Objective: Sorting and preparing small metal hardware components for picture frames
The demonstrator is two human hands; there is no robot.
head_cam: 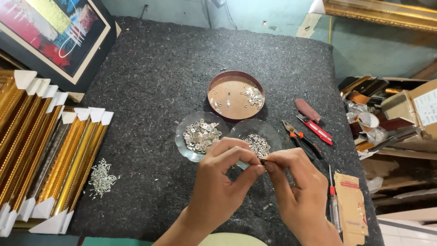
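Left hand (218, 182) and right hand (298, 187) brought together at the near middle of the worktop (154, 77), fingertips pinched on a small metal piece (263, 160) held between them, just above the near edge of a clear glass dish (272, 131). Too small to tell its exact shape. In that dish, a heap of small silvery fittings. Just left of it, touching, a second glass dish (182, 130) with a bigger heap of the same sort. Just beyond both, a round brown tin (235, 75) with a few fittings scattered inside.

To the right of the dishes, pliers with orange-and-black handles (301, 140), a red utility knife (315, 129) and a dull red pouch (308, 110), all close together. Near right, a screwdriver (333, 200) beside a brown paper packet (351, 200).

On the left, a row of gold picture frames (50, 150) with white corner guards, and a small pile of silvery nails (102, 177) just beside them. Far left, a framed abstract painting (59, 32).
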